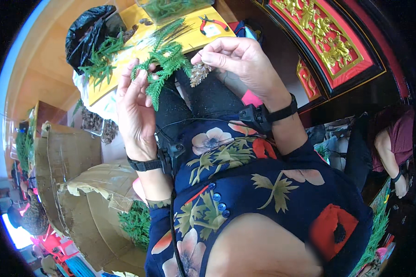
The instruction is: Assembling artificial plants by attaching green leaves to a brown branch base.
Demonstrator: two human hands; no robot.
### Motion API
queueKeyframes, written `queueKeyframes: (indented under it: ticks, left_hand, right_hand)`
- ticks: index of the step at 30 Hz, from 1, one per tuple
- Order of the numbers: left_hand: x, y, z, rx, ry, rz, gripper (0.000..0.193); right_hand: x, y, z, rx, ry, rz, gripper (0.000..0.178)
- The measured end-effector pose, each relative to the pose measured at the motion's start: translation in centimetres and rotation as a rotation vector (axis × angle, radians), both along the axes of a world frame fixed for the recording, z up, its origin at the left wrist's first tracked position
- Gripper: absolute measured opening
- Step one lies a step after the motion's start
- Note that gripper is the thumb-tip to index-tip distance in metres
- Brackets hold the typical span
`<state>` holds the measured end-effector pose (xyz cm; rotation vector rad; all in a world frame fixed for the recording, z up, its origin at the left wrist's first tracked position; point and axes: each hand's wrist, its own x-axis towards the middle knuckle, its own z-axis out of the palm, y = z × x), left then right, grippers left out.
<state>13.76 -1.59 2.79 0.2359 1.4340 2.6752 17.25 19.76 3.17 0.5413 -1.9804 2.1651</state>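
Observation:
In my left hand (136,97) is an artificial green pine sprig (170,64), its needled branches fanning out to the right. The fingers are closed on the sprig's left side. My right hand (239,59) pinches the top end of a small brown pine cone (199,75) between thumb and forefinger. The cone hangs down just right of the sprig's tips. A thin dark wire or stem seems to rise from the pinch. Both hands are raised over my lap, in front of the yellow work board (107,87).
Red-handled pliers (212,27), loose green sprigs (101,61) and a black plastic bag (85,37) lie on the board. Behind is a clear container (175,11) of greenery. A cardboard box (69,152) stands at left. A carved red-and-gold panel (323,37) and another person (395,138) are at right.

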Motion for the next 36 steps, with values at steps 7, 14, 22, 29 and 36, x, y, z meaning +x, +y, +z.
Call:
queueKeyframes:
  ticks: [7, 14, 22, 29, 36]
  left_hand:
    - [-1.4, -1.2, -2.4, 0.336, -0.209, -0.290, 0.033]
    - [-0.9, -0.6, -1.6, 0.390, -0.334, -0.214, 0.028]
    - [-1.0, -0.1, -1.8, 0.510, -0.473, -0.498, 0.024]
    - [1.0, 2.1, -0.8, 0.343, -0.418, -0.378, 0.025]
    - [0.9, 2.7, -0.7, -0.277, 0.108, 0.293, 0.026]
  right_hand:
    - [0.1, 1.0, 0.1, 0.102, 0.050, -0.084, 0.018]
    - [0.2, 1.4, 0.5, 0.074, 0.024, -0.101, 0.014]
    - [-1.0, 1.6, 0.4, 0.564, 0.697, -0.238, 0.009]
    - [-1.2, 2.0, -0.6, 0.416, 0.390, -0.029, 0.008]
    - [-0.7, 1.4, -0.7, 0.172, 0.032, 0.045, 0.009]
